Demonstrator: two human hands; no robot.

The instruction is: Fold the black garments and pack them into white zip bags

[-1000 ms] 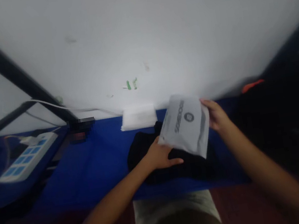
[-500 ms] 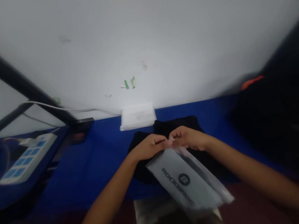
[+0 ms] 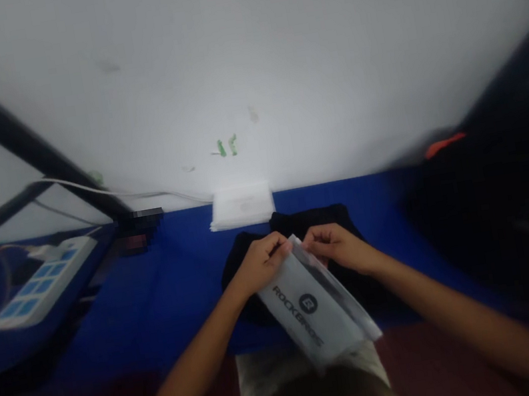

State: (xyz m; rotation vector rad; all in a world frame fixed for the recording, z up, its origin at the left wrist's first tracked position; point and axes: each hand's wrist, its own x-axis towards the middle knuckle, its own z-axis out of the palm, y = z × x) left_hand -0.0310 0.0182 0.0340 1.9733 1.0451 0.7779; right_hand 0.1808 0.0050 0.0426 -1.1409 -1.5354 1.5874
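A: Surface, room?
B: Blue tabletop (image 3: 180,300), scuffed pale-grey wall (image 3: 326,79) beyond — white power strip (image 3: 48,281) at left.
A: Hands?
B: Left hand (image 3: 265,262), right hand (image 3: 344,249) both pinching grey printed plastic pouch (image 3: 319,324) — it overhangs the near edge.

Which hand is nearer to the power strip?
Left. The left hand, pinching the top of the printed bag, is to the right of the power strip. The right hand, at the bag's other upper side, is farther right.
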